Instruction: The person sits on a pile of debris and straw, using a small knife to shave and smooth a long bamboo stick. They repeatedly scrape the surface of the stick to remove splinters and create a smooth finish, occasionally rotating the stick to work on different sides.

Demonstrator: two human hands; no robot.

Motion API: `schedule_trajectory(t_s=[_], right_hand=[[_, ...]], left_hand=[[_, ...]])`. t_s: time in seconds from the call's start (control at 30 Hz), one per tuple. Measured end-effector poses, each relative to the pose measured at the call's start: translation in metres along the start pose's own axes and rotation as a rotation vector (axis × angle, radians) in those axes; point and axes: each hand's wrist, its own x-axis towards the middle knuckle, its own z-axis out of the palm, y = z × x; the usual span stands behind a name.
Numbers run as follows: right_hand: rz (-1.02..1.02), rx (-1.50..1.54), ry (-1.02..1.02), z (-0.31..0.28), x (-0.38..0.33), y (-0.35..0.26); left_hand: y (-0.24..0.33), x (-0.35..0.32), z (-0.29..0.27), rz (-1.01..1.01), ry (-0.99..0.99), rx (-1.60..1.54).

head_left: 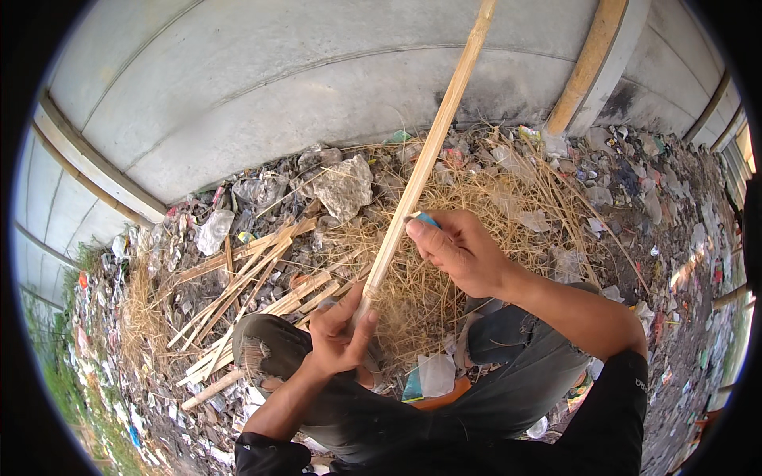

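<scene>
Head view: my left hand (340,332) gripped the bamboo strip (425,159) above straw-coloured shavings (421,317); my right hand (464,252) pinched a small blue piece (429,220) against it. Had either grip slipped, a splinter could have cut me.

A grey concrete-panel wall (317,99) spans the far side, with a wooden pole (588,67) beside a pale post (614,70). Before it, a rough grey rock (344,188) sits amid plastic litter (599,196), a crumpled translucent bag (214,232) lying to its left; green weeds (49,373) grow at far left.
</scene>
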Motion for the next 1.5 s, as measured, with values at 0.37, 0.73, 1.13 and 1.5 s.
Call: schedule_trajectory(t_s=[0.37,0.73,1.13,1.5], right_hand=[[-0.257,-0.625,0.114,-0.014,0.008,0.001],[-0.483,-1.184,0.035,-0.043,-0.005,0.003],[-0.448,-1.207,0.134,-0.093,0.003,-0.010],[-0.266,-0.872,0.007,0.001,-0.030,0.004]], left_hand=[[0.015,0.024,0.014,0.180,-0.234,0.402],[0.105,0.086,-0.056,0.448,0.092,1.304],[0.072,0.003,-0.062,-0.603,-0.460,0.078],[0.047,0.015,-0.006,-0.640,-0.079,-0.443]])
